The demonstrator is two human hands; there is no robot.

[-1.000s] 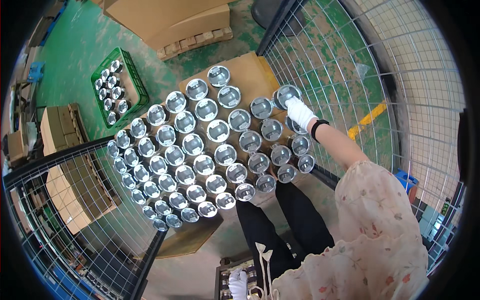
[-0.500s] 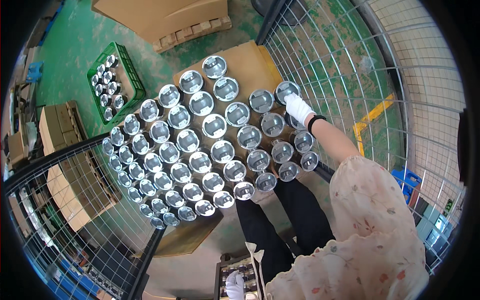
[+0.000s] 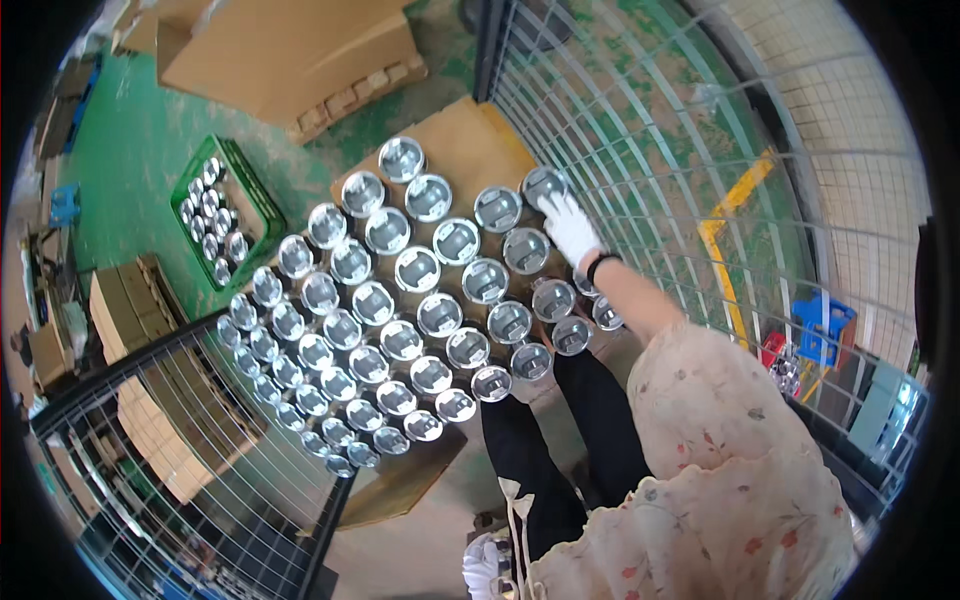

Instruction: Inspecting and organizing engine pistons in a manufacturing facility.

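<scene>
Many shiny metal pistons (image 3: pixel 416 270) stand upright in slanting rows on a brown cardboard sheet (image 3: pixel 455 140). My right hand (image 3: pixel 570 230), in a white glove with a black band at the wrist, reaches to the far right corner of the rows. Its fingers are stretched out, and their tips touch the near edge of the corner piston (image 3: pixel 544 186). The hand and forearm partly hide pistons behind them. My left hand (image 3: pixel 482 566), also white-gloved, hangs low at the bottom edge beside my clothing. Its fingers are too unclear to read.
Wire mesh panels (image 3: pixel 640 130) rise along the right, with another mesh panel (image 3: pixel 200 440) at the lower left. A green crate (image 3: pixel 262 200) with more pistons stands on the floor at left. Cardboard boxes (image 3: pixel 290 60) are at the back, and a blue stool (image 3: pixel 822 325) stands at right.
The whole view has shifted and turned a little. My right hand remains at the corner piston, with its fingers drawn slightly toward the near edge. The left hand stays low.
</scene>
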